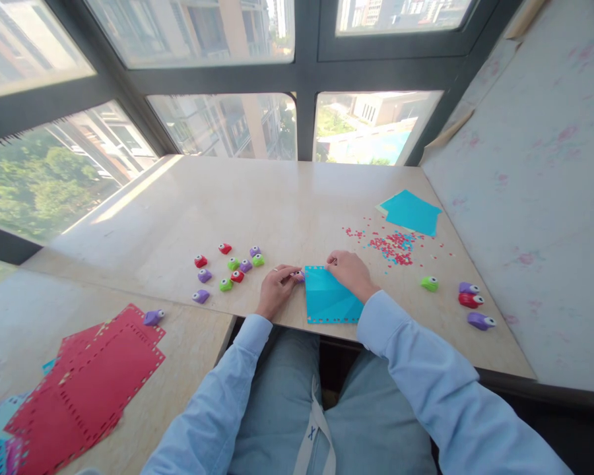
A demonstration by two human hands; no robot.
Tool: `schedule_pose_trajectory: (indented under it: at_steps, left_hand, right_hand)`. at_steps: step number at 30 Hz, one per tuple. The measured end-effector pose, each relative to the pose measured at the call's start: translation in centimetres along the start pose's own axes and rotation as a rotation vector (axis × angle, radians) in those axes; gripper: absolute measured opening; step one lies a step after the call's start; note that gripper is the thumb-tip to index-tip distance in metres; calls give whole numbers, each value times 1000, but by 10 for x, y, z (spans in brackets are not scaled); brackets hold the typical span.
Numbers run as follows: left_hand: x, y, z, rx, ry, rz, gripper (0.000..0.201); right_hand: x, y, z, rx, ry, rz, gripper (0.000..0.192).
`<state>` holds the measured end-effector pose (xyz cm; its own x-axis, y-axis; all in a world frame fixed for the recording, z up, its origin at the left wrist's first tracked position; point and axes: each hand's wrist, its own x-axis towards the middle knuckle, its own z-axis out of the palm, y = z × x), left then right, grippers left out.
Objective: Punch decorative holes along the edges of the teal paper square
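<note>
A blue sheet of paper (329, 298) lies at the table's front edge, with small holes punched along its top and bottom borders. At its upper left edge, my left hand (277, 290) is closed around a small purple craft punch (301, 276), mostly covered by the fingers. My right hand (350, 272) rests over the sheet's upper right part, its fingers pinched together at the top edge. Whether those fingertips grip the paper or something small is hidden.
Several red, green and purple punches (233, 264) sit left of my hands, more (470, 301) at the right. Red and blue confetti (393, 247) lies scattered below blue paper sheets (413, 212). Punched red sheets (113, 369) are piled at lower left. Windows and a wall border the table.
</note>
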<state>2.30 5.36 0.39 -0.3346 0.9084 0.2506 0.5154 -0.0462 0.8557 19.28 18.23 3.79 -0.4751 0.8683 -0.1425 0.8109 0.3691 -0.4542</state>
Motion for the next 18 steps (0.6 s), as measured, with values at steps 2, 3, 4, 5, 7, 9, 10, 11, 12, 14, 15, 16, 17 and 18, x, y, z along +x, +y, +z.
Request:
schedule_pose_trajectory:
  at_steps: [2,3,4,5,7,9,10,11,12,14,15,16,17,18]
  left_hand:
    - [0,0,0,10,-4,4,18]
    - [0,-1,0,15,-6,7,17]
    - [0,-1,0,19,-7,10,17]
    - [1,-2,1,22,-7,13,17]
    - [1,-3,1,25,-9,20,16]
    - [0,-4,1,27,-9,30,15]
    - [0,-4,1,29,-10,37,15]
    - [0,-4,1,29,-13,44,15]
    - [0,-4,1,29,-15,51,14]
    - [0,-4,1,26,-21,57,14]
    - [0,-4,1,26,-21,57,14]
    - [0,-4,1,28,-19,54,14]
    - [0,-4,1,31,-15,50,15]
    - [0,-4,1,35,-10,46,15]
  right_hand:
    - [-1,-2,-1,-6,-10,6,12]
    - [-1,-3,-2,-9,-16,10,13]
    - [-1,-4,-3,-13,-23,14,14]
    - [-2,-4,-4,-16,-29,19,14]
    - [-2,-6,-6,-23,-41,29,14]
    - [-1,-7,-8,-28,-50,36,15]
    - [-1,-7,-9,-30,-53,39,15]
    - [-1,-8,-10,-32,-56,42,14]
    - [-1,-8,-10,-34,-57,44,14]
    - [-2,-9,-11,-39,-60,49,14]
    - [-2,-9,-11,-42,-60,51,14]
    - [-2,-10,-11,-45,-61,53,14]
    - [-3,-10,-10,-48,-62,53,15]
    - [-3,-10,-10,-51,-62,54,15]
